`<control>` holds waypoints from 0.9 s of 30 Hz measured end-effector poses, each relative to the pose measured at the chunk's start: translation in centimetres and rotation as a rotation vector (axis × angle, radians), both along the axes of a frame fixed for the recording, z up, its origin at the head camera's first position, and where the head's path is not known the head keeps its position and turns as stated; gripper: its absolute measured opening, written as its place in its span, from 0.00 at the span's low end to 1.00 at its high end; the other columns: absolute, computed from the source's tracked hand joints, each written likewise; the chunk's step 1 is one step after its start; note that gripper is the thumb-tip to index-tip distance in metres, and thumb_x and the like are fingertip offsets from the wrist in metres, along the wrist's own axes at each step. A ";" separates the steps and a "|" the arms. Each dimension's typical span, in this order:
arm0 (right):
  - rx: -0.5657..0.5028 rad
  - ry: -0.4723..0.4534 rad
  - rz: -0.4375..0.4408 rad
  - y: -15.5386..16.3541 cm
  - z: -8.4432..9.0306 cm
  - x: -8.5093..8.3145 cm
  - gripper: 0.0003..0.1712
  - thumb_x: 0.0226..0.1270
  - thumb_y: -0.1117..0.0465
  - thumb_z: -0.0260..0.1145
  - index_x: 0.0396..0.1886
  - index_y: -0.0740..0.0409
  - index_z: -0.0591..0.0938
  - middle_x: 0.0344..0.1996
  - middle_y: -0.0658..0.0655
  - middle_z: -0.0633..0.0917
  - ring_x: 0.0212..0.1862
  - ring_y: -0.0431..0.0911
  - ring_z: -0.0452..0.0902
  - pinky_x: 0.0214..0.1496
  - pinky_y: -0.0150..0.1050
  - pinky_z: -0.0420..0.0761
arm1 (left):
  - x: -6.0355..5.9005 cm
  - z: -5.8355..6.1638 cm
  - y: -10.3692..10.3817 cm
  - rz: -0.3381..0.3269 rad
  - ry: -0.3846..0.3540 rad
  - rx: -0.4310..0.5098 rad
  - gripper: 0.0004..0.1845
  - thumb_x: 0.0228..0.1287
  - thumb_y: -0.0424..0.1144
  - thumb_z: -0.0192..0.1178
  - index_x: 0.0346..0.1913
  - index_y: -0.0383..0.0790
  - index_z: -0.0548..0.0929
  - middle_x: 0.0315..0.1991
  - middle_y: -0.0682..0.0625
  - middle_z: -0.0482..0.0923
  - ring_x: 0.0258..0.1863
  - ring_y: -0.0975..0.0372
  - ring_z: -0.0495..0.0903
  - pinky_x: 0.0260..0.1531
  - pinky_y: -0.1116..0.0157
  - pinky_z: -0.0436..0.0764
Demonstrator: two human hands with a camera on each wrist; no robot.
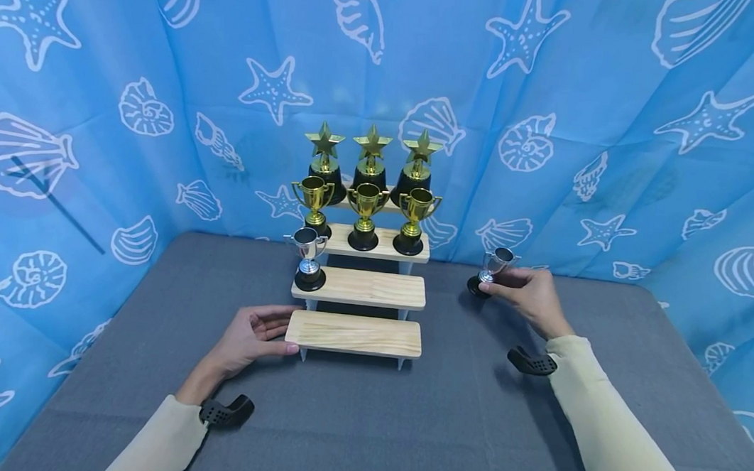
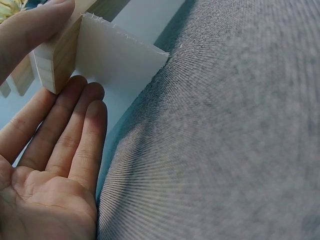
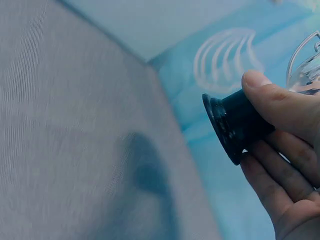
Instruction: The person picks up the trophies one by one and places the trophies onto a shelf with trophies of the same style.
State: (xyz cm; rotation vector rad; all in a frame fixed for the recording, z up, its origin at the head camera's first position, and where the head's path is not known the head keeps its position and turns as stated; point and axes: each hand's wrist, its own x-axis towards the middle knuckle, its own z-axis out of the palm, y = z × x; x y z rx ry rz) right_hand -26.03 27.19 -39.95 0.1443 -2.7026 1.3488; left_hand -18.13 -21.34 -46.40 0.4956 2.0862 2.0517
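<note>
My right hand [image 1: 527, 297] holds a small silver trophy cup [image 1: 497, 262] by its black base, right of the stand. The cup tilts a little, and the right wrist view shows its black base [image 3: 235, 122] raised off the cloth between thumb and fingers. At the left end of the lowest wooden step [image 1: 354, 334], my left hand [image 1: 251, 337] touches the board with thumb and fingertips. Its fingers [image 2: 65, 135] lie nearly straight in the left wrist view. Another silver trophy cup [image 1: 309, 257] stands upright at the left end of the second step up [image 1: 374, 289].
Three gold trophy cups [image 1: 366, 206] line the third step [image 1: 383, 243]. Behind them, three gold star trophies [image 1: 372, 153] stand on the top step. Grey cloth [image 1: 457, 425] covers the table, and a blue curtain [image 1: 373, 72] with shells and starfish hangs close behind.
</note>
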 end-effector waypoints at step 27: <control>-0.156 0.083 0.284 -9.3 6.2 4.7 0.19 0.54 0.58 0.82 0.44 0.62 0.90 0.38 0.57 0.90 0.38 0.46 0.88 0.40 0.38 0.90 | 0.2 0.1 0.0 -0.007 -0.002 0.004 0.38 0.54 0.22 0.72 0.67 0.18 0.68 0.63 0.25 0.72 0.57 0.61 0.81 0.60 0.65 0.80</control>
